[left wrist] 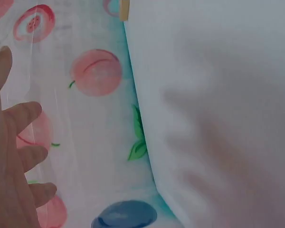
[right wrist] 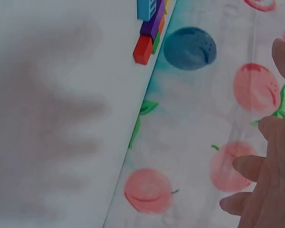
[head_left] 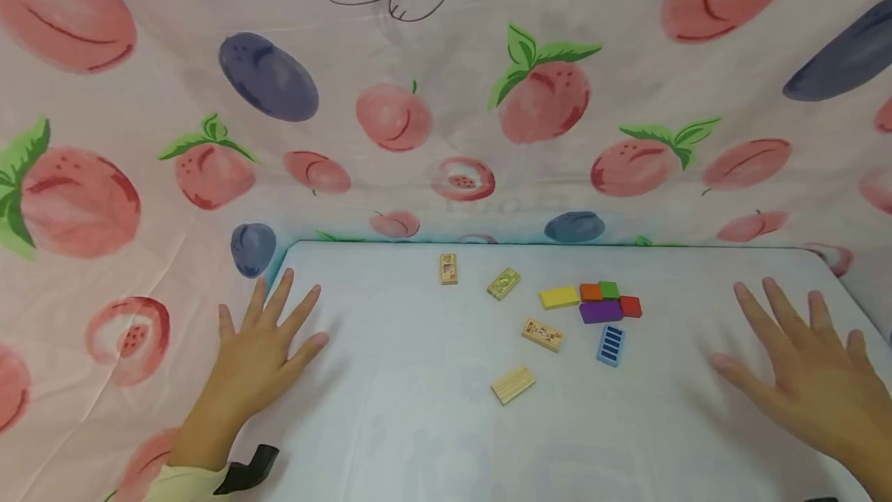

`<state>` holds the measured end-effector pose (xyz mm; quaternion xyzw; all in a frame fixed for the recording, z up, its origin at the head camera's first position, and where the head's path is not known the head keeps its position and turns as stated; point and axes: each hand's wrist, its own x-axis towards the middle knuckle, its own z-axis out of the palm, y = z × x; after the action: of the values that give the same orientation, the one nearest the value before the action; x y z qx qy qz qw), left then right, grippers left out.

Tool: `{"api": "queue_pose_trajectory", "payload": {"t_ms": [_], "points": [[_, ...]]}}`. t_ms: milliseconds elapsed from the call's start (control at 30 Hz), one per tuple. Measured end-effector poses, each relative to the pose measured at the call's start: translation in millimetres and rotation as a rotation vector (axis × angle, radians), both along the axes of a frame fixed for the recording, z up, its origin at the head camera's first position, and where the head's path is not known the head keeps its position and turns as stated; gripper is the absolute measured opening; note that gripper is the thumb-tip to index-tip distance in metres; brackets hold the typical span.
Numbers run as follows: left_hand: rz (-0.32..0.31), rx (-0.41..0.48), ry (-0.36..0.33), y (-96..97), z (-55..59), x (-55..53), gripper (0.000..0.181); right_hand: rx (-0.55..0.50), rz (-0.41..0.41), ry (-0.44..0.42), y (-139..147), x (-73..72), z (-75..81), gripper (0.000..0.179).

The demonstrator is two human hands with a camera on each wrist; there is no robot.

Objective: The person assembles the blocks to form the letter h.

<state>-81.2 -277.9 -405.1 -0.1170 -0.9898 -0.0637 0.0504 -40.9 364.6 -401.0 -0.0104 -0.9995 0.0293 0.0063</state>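
My left hand (head_left: 258, 359) is held over the left side of the white table with its fingers spread, holding nothing. Over the right side, my right hand (head_left: 811, 370) is spread the same way, also holding nothing. Between them lie small blocks: a yellow block (head_left: 560, 298), an orange block (head_left: 591, 292), a green block (head_left: 608, 290), a purple block (head_left: 601, 311) and a red block (head_left: 630, 306), grouped closely. A blue block (head_left: 611, 345) with dark bars lies just in front of these. In the right wrist view, the red block (right wrist: 143, 50) appears near the table's edge.
Wooden blocks with printed faces lie left of the coloured group: one at the back (head_left: 448, 269), a greenish one (head_left: 504, 283) and one nearer (head_left: 542, 335). A plain grooved wooden block (head_left: 513, 385) is closest to me. Fruit-printed cloth (head_left: 418, 45) stands behind the white table (head_left: 390, 440).
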Motion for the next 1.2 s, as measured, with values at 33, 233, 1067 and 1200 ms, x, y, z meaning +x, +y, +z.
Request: {"api": "queue_pose_trajectory", "payload": {"t_ms": [33, 233, 1067, 1200], "points": [[-0.004, 0.007, -0.001, 3.4, -0.4, -0.9, 0.069, 0.004, 0.006, -0.011, -3, -0.9, -1.0, 0.108], [-0.062, 0.097, 0.008, 29.3, -8.4, -12.5, 0.062, -0.008, 0.084, -0.043, -30, -7.8, -5.7, 0.104], [-0.069, 0.39, -0.316, 146.2, -56.6, -124.9, 0.053, -0.198, 0.257, 0.014, -142, -52.3, -44.2, 0.029], [-0.012, 0.375, -0.333, 158.0, -59.5, -134.7, 0.055, -0.205, 0.2, -0.049, -152, -57.9, -49.2, 0.032]]}}
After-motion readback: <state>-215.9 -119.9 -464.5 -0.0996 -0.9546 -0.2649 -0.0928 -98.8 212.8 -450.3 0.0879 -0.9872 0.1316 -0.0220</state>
